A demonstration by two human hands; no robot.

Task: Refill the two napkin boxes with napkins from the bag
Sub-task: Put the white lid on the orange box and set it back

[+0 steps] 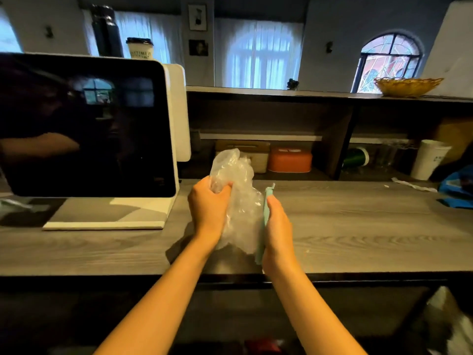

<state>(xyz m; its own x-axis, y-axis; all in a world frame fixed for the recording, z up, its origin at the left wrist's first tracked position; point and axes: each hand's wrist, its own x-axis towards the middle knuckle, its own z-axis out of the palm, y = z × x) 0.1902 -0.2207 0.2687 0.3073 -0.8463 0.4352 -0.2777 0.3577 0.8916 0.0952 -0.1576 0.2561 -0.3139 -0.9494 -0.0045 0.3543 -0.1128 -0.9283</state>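
Note:
A crumpled clear plastic bag hangs between my hands above the grey wooden counter. My left hand grips its upper left part with curled fingers. My right hand holds the bag's right edge, where a pale green strip runs down. Under the shelf behind the bag stand two napkin boxes: an orange one with a slot on top, and a cream one with a wooden lid, partly hidden by the bag. I cannot tell whether any napkins are in the bag.
A dark screen on a white stand fills the left of the counter. A white paper cup, glasses and a green roll sit under the right shelf. A blue bag lies at far right. A wicker basket rests on the shelf top.

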